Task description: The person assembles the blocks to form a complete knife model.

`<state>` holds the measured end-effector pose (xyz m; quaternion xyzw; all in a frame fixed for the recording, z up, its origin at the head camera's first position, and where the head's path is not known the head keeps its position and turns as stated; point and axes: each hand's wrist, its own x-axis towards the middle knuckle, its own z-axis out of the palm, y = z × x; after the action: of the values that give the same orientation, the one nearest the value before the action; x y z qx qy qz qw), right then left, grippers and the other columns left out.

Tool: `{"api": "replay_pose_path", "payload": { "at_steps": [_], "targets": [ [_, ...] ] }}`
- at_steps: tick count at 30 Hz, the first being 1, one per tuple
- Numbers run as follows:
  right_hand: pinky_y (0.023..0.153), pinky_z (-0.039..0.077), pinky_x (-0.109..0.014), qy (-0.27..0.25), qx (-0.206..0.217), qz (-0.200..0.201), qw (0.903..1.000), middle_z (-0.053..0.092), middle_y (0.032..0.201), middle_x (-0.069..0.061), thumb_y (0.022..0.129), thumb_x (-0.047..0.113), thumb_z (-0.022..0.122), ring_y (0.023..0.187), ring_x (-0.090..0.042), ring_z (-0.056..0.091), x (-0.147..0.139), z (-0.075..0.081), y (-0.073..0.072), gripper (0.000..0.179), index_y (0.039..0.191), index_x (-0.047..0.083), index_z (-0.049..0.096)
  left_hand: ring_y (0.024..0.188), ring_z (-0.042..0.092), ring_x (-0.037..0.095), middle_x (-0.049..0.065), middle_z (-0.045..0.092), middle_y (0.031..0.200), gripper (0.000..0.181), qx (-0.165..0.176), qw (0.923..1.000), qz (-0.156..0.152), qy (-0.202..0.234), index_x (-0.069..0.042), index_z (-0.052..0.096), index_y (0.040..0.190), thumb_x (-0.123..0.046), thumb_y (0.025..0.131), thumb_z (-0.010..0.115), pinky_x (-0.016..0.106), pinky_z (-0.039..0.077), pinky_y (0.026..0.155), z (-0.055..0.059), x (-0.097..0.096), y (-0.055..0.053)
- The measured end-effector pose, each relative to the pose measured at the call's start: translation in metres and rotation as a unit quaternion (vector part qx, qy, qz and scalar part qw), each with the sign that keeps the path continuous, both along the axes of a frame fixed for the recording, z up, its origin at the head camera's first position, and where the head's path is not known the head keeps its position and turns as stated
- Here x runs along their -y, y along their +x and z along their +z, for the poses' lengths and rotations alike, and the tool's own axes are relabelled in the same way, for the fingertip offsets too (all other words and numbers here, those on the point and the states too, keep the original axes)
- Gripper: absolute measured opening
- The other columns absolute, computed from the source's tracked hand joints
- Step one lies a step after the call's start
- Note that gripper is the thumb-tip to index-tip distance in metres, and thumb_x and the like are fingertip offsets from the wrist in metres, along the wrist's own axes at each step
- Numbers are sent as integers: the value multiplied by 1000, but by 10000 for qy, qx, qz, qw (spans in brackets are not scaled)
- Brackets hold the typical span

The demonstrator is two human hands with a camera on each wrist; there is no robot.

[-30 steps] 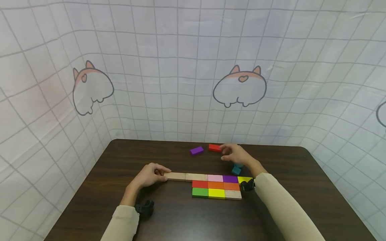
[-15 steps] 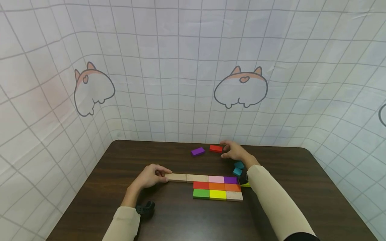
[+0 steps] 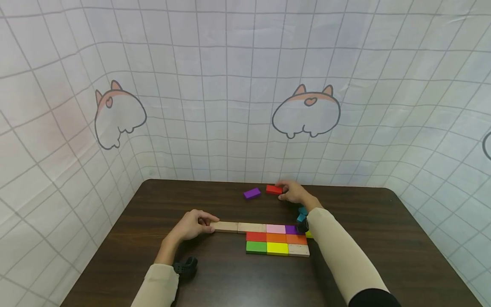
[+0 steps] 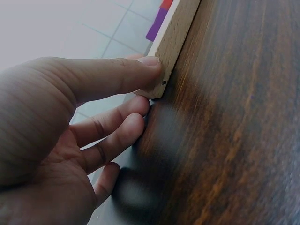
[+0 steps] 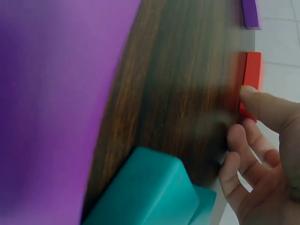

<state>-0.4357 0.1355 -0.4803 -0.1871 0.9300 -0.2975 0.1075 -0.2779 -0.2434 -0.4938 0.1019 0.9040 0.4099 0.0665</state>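
Note:
My left hand (image 3: 193, 224) pinches the left end of a plain wooden block (image 3: 224, 227) between thumb and fingers. In the left wrist view, the thumb presses that wooden block (image 4: 172, 44) near its corner. It lies in line with a second plain block (image 3: 251, 228), a pink block (image 3: 275, 229) and a purple one, partly behind my right wrist. At the table's far side, my right hand (image 3: 294, 192) pinches the right end of a red block (image 3: 273, 189). In the right wrist view, the thumb lies on the red block's (image 5: 252, 70) near face; the index finger is mostly hidden.
A loose purple block (image 3: 252, 193) lies left of the red one. Teal blocks (image 3: 301, 217) sit beneath my right forearm, partly covered. Below the top row are red, orange, green, yellow and plain blocks (image 3: 277, 249). A grid-patterned cloth (image 3: 245, 128) surrounds the dark table (image 3: 215, 277).
My right hand has moved slightly left and closed its thumb and fingers on the red block's end. The right forearm has swung left, covering more of the yellow block. The left hand stays put.

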Motion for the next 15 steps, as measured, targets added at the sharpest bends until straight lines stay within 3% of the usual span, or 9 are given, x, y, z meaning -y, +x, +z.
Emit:
{"api": "replay_pose_path", "payload": {
  "at_steps": [7,15],
  "targets": [
    [69,45,-30,-65,9,30,10000,64,96,-12,93,3,70,79,-22,54,2,0,0,34,126,6,66,73,53,16,0,63,86,24,-28,10000,7,-24,-20,81,110,-13,87,81,30,45,64,0,-1,-1],
    [63,47,-27,-126,563,438,9974,64,77,-6,92,0,69,66,-15,55,-2,6,6,34,125,4,67,73,52,16,1,64,87,23,-70,10000,-10,-46,-19,81,110,-14,88,81,30,45,64,0,0,0]
  ]
}}
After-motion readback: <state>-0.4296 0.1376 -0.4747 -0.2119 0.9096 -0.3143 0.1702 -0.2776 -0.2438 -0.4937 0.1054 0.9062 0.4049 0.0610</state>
